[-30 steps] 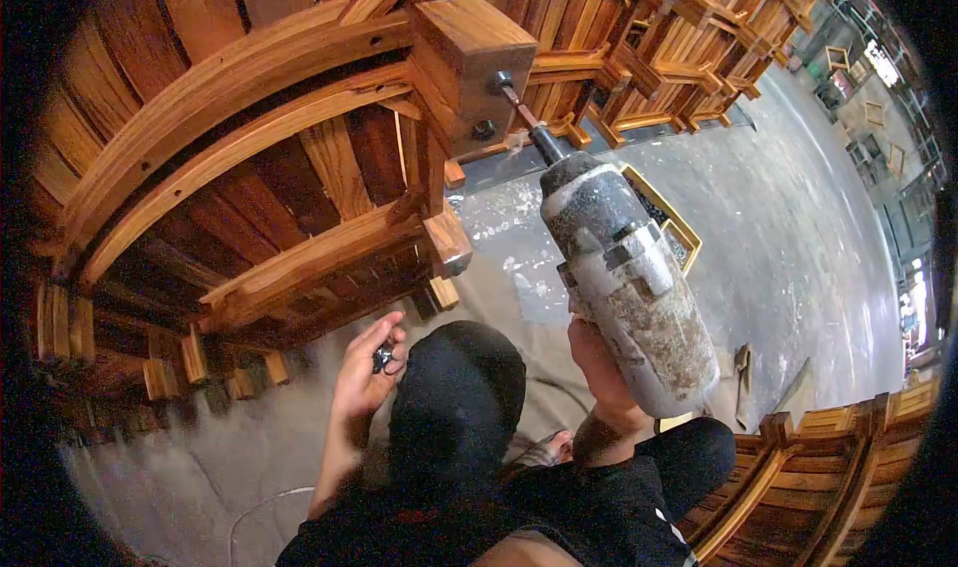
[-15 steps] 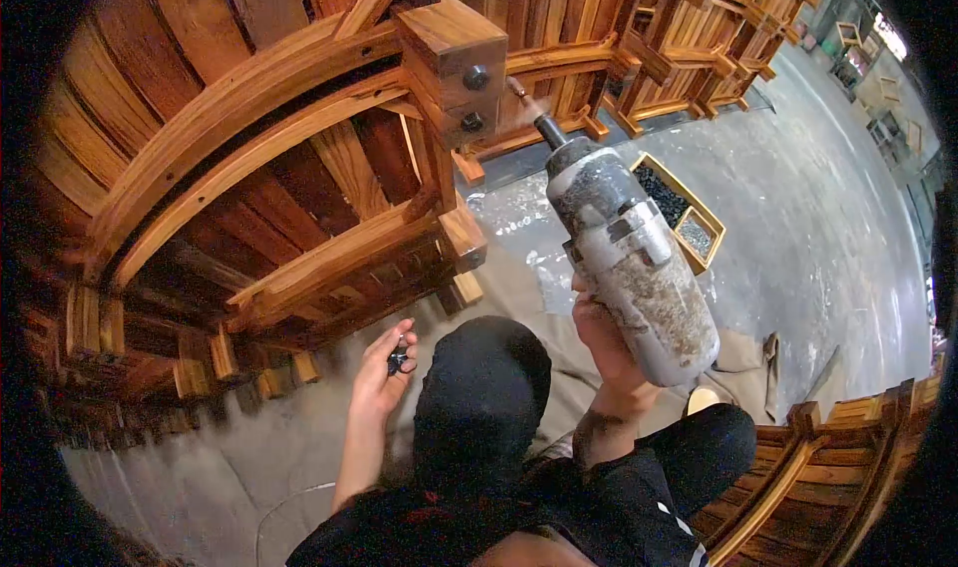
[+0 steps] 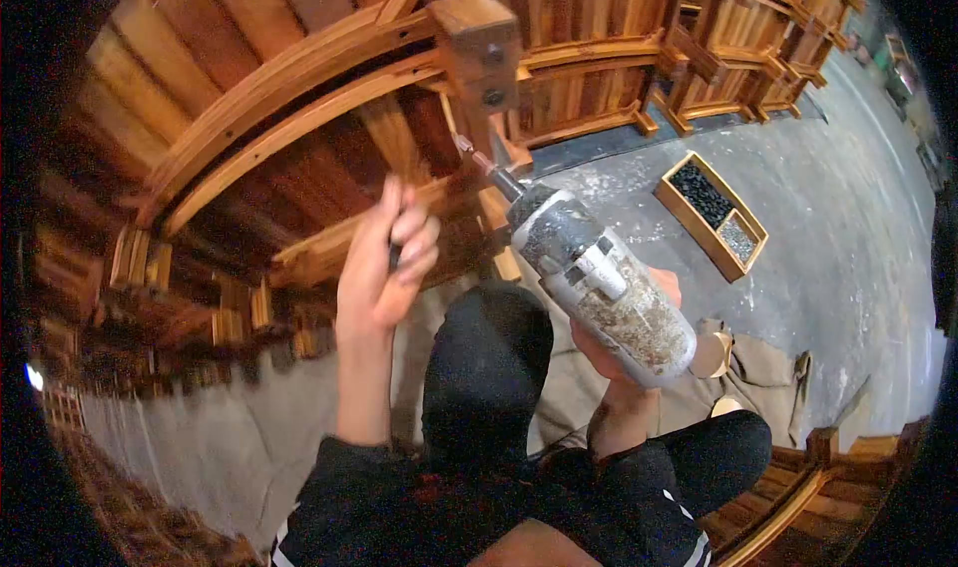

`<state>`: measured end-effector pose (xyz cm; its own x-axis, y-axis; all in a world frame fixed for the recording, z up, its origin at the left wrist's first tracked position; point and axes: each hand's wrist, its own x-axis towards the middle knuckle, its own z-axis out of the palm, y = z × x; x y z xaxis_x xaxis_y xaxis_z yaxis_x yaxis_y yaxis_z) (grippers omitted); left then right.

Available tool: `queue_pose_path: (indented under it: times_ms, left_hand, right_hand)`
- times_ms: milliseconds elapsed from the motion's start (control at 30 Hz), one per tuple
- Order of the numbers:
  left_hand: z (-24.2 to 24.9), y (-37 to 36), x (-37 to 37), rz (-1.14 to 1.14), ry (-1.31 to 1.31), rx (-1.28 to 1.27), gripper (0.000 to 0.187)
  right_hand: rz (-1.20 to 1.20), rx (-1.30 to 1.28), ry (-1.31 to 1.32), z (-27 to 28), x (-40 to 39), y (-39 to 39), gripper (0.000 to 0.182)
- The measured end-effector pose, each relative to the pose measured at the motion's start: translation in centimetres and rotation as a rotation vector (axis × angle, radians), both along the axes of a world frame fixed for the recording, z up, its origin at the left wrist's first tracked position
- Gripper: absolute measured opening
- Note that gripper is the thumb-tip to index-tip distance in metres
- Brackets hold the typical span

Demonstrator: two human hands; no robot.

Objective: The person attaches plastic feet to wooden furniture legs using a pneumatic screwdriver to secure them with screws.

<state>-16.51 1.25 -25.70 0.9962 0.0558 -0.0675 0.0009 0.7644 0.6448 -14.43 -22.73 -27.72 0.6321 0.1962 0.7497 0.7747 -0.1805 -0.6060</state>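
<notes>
My right hand [image 3: 605, 339] is wrapped round a worn grey power driver [image 3: 607, 292], whose bit points up and left at the wooden frame. My left hand [image 3: 387, 253] is raised and blurred, its fingers curled round small dark pieces partly hidden in the palm. It is just left of the driver's tip, in front of the furniture's lower rail. Above the driver, a square wooden post [image 3: 474, 48] of the slatted wooden furniture [image 3: 269, 118] shows two dark bolt heads. The bit is near the post's lower part; contact cannot be made out.
A wooden box [image 3: 750, 258] with black pieces in one compartment and small metal pieces in another lies on the grey floor to the right. More slatted wooden furniture [image 3: 589, 88] stands behind and at the lower right. Beige cloth [image 3: 763, 372] lies around my legs.
My left hand has risen towards the frame with its small dark pieces. The driver's tip has shifted left and down, away from the bolt heads. The view has shifted slightly.
</notes>
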Motion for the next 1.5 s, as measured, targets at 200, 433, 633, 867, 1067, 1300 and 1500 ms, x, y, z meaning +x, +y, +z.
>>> queue_pose_path:
  times_ms: [200,433,633,867,1067,1300,1500]
  left_hand:
    - [3.8,-2.2,2.0,0.038,-0.07,0.118,0.026]
    - [3.8,-2.8,2.6,0.013,-0.088,0.138,0.024]
    - [3.8,-3.5,3.2,0.044,-0.102,0.191,0.025]
    - [4.4,-4.5,2.3,0.024,-0.138,0.17,0.026]
    - [-0.1,-2.6,0.4,0.037,0.025,0.025,0.025]
    - [-11.7,1.9,-6.4,0.265,0.464,0.045,0.026]
    - [-13.7,2.1,-8.2,0.128,0.512,0.03,0.029]
  right_hand:
    - [0.175,0.068,-0.041,-2.2,0.5,1.2,0.016]
    - [0.176,0.088,-0.026,-2.1,0.4,0.7,0.022]
    - [0.124,0.048,-0.119,-2.2,0.7,0.4,0.025]
    - [0.033,-0.079,-0.167,-4.3,1.7,0.9,0.031]
    - [0.052,-0.053,-0.024,-10.5,2.6,0.9,0.054]
    - [0.241,-0.017,0.192,-12.6,2.4,-0.8,0.063]
    - [0.34,0.148,0.708,-13.1,2.1,-1.0,0.062]
